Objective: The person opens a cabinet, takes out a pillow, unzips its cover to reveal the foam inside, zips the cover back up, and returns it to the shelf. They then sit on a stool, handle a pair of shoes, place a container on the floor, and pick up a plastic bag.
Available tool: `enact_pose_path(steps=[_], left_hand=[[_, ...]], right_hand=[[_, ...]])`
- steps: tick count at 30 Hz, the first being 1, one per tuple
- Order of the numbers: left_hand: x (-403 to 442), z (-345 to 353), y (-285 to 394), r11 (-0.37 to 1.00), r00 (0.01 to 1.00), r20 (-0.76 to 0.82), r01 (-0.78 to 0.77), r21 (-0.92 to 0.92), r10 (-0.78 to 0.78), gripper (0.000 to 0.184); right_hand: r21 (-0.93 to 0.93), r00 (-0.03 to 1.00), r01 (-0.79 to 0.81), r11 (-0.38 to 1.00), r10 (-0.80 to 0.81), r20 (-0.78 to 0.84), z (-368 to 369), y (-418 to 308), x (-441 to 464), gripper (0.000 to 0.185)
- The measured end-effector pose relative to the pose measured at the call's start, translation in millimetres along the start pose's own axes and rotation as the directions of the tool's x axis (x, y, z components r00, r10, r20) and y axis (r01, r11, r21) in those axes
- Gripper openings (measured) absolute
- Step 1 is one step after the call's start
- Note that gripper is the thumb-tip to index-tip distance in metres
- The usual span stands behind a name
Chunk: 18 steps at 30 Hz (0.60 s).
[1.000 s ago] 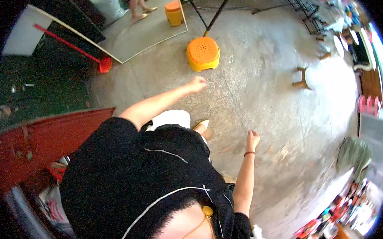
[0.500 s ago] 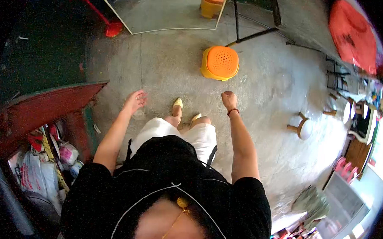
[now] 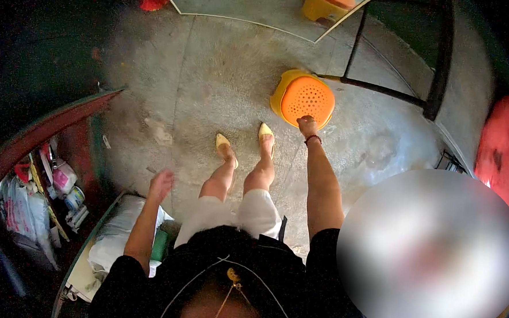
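My right hand (image 3: 307,126), with a dark red bead bracelet on its wrist, is closed on the near rim of a plastic stool (image 3: 309,99). The stool has an orange top full of small holes and a yellow body, and it leans towards me. Part of the rim under my fingers is hidden. Over the floor on the left hangs my left hand (image 3: 162,184), slightly blurred, its fingers loosely apart and holding nothing.
A mirror (image 3: 245,11) stands ahead and reflects the stool. Black metal legs (image 3: 384,91) rise beyond it. A red-framed shelf (image 3: 55,114) holding bags and bottles is on the left, near a large white bag (image 3: 115,238). A blurred patch covers the lower right.
I have stepped closer to the stool. My right hand has reached its near rim and the stool has tipped towards me. My left hand has moved back towards my body.
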<state>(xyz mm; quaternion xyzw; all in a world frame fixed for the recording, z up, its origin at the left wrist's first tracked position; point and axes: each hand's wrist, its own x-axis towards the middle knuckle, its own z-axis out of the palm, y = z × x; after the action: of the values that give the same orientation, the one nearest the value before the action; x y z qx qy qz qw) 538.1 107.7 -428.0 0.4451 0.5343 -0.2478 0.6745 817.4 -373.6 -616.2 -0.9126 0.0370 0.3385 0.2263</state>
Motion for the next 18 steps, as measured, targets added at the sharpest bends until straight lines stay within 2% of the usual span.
enact_pose_path(steps=[1,2,3,4,5,6,8,9,10,12,13,14,16,17,18], left_hand=[[6,-11,-26,0.986,0.986,-0.086,0.138,-0.089,-0.146,0.033],[13,-34,-61,0.979,0.983,-0.066,0.165,-0.119,-0.174,0.033],[18,-61,-94,0.97,0.978,-0.047,0.194,-0.149,-0.203,0.034],[16,-80,-117,0.935,0.935,-0.117,0.313,-0.166,-0.334,0.031],[6,-98,-140,0.905,0.948,-0.012,0.299,-0.302,-0.318,0.029],[0,-119,-166,0.89,0.936,-0.043,0.318,-0.327,-0.35,0.028],[-9,-130,-188,0.87,0.921,-0.08,0.329,-0.366,-0.382,0.028],[-23,-127,-184,0.893,0.895,-0.173,0.358,-0.273,-0.412,0.028],[-32,-122,-185,0.901,0.862,-0.267,0.394,-0.182,-0.431,0.029],[-35,-132,-199,0.88,0.852,-0.26,0.382,-0.283,-0.454,0.032],[-23,-162,-232,0.887,0.868,-0.225,0.388,-0.251,-0.443,0.036],[-27,-148,-231,0.883,0.865,-0.234,0.378,-0.278,-0.444,0.036],[-31,-101,-198,0.916,0.824,-0.399,0.366,-0.164,-0.401,0.038],[-27,-105,-209,0.922,0.845,-0.369,0.36,-0.145,-0.387,0.039],[-19,-109,-219,0.93,0.867,-0.338,0.344,-0.126,-0.366,0.041]], right_hand=[[0.138,0.992,-0.1,0.985,0.109,-0.058,11,10,14,0.028],[0.276,0.97,-0.184,0.943,0.22,-0.104,21,18,28,0.039],[0.186,0.971,-0.21,0.96,0.226,-0.074,21,19,40,0.048],[0.395,0.977,-0.195,0.898,0.214,-0.004,36,38,59,0.047],[0.257,0.985,-0.058,0.965,0.097,-0.145,68,79,87,0.046],[0.097,0.962,0.073,0.993,-0.044,-0.268,97,108,110,0.045],[0.22,0.973,-0.109,0.969,0.15,-0.178,66,76,107,0.046],[0.248,0.982,-0.129,0.96,0.159,-0.106,60,73,112,0.047],[0.115,0.958,-0.136,0.984,0.16,-0.238,74,82,122,0.054],[-0.251,0.961,0.043,0.967,-0.109,-0.254,80,96,141,0.046],[-0.14,0.96,0.009,0.99,-0.048,-0.277,69,81,141,0.041],[-0.029,0.959,-0.023,0.999,0.014,-0.284,57,69,133,0.037],[-0.286,0.996,0.091,0.954,-0.084,0.037,44,74,143,0.034],[-0.139,1.0,0.007,0.99,-0.008,-0.005,88,147,176,0.031],[-0.106,0.999,-0.021,0.994,0.024,0.024,74,113,161,0.032]])
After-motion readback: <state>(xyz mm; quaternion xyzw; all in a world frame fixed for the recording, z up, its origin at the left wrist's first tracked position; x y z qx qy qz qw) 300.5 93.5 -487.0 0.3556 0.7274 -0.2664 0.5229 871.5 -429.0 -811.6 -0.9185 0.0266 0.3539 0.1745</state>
